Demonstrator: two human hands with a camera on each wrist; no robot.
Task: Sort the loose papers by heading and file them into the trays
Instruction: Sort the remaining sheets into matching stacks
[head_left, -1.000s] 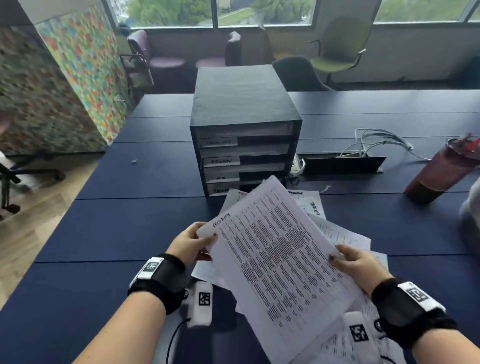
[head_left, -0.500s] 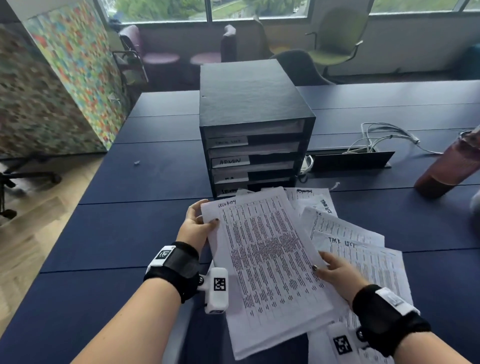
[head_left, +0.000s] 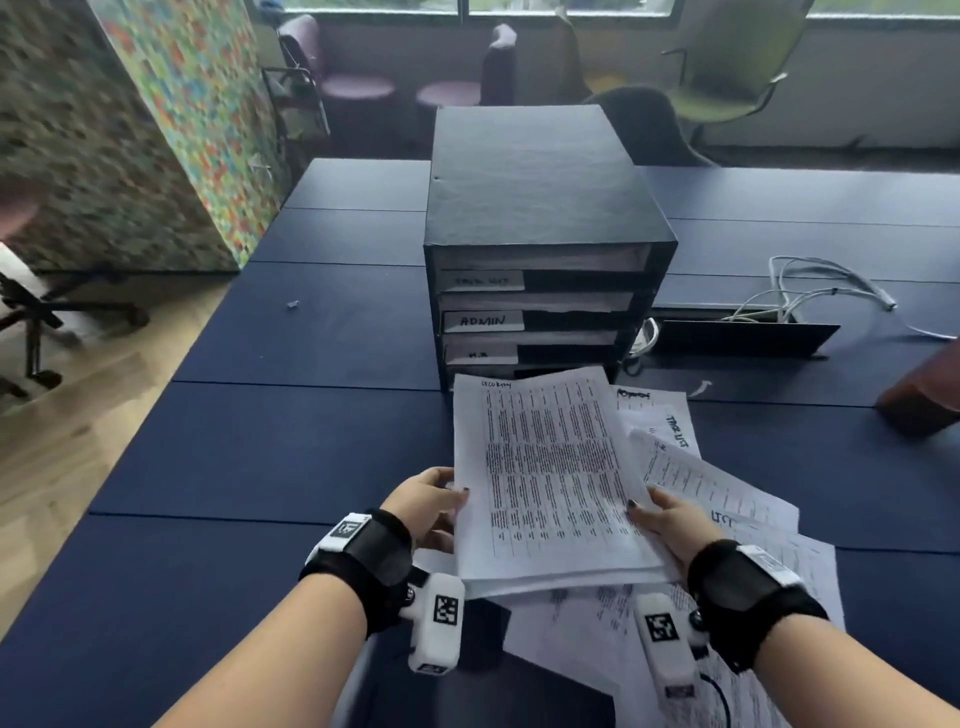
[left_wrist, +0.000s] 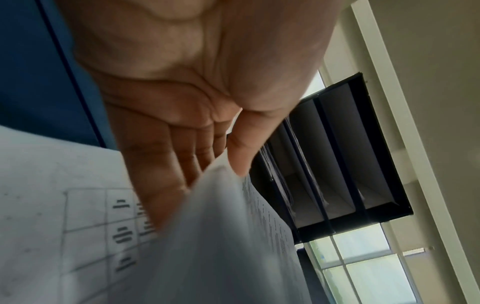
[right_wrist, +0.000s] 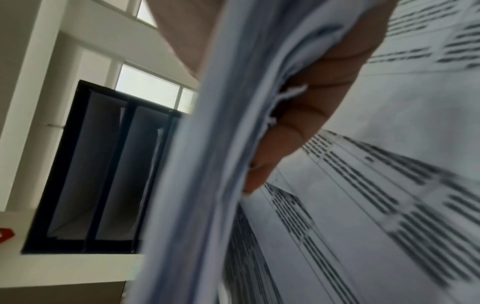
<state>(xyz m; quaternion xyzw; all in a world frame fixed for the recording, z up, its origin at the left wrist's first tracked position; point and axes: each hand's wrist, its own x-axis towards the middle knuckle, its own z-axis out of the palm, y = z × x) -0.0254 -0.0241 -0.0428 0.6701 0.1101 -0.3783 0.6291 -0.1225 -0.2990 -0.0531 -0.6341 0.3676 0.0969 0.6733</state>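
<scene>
Papers sit at the centre of the head view: a thin stack with the top sheet headed in handwriting, its far edge reaching the foot of the trays. Your left hand grips the stack's left edge, thumb on top and fingers underneath; the left wrist view shows the thumb pressed on the upper face and the fingers spread below. Your right hand holds the right edge the same way, thumb above; the right wrist view shows fingers curled under several sheet edges.

More loose sheets lie fanned on the table to the right and below, some under your right wrist, two with headings showing at upper right of the pile.

Behind the stack, the trays form a black unit of stacked slots with white labels on the left of each front; one reads ADMIN, the others are too blurred to read. Paper shows in the slots.

To the right, white cables lie by an open hatch in the table. At the right edge there is a dark red object, cut off by the frame.
</scene>
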